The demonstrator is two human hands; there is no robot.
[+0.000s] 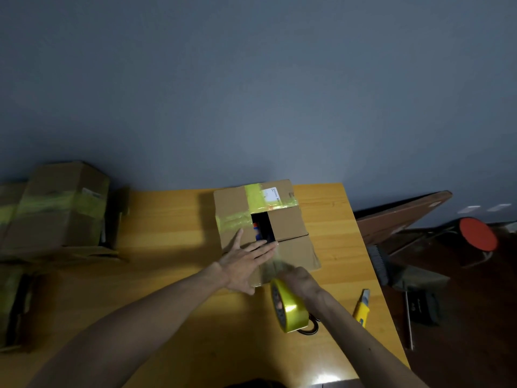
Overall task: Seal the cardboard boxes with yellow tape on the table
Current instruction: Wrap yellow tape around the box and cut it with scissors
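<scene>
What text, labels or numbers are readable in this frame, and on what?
White label on the open cardboard box: print too small to read.
Sticker on the taped box at left: blurred, unreadable.
Core of the yellow tape roll: marks blurred, unreadable.
No text reads clearly.

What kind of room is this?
Probably a packing or storage room. There are taped boxes piled at the left, another box sits half-sealed on the table, and tape and a cutter are nearby.
</scene>
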